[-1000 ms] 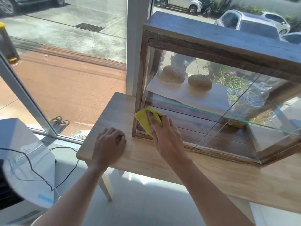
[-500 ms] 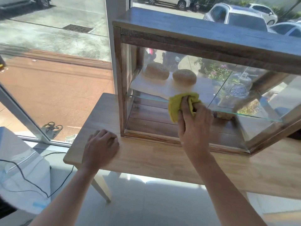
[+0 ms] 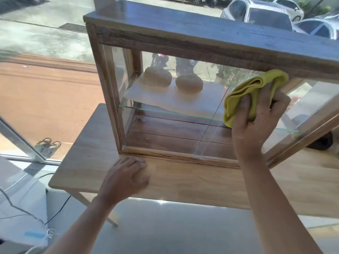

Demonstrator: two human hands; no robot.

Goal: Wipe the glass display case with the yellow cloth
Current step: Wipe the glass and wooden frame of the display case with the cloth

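wooden-framed glass display case (image 3: 183, 39) on light wooden table (image 3: 201, 182) | two round bread buns (image 3: 157, 77) inside, 10 o'clock | crumpled yellow cloth (image 3: 253, 92) on front glass, 2 o'clock

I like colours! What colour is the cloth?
Yellow, a bit greenish: the cloth shows in the head view.

Right hand (image 3: 256, 123) presses yellow cloth (image 3: 253, 88) against glass display case (image 3: 165, 125).

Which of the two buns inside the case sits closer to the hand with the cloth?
The right bun; the other bun lies farther left, nearer the case's left wall, away from the right hand.
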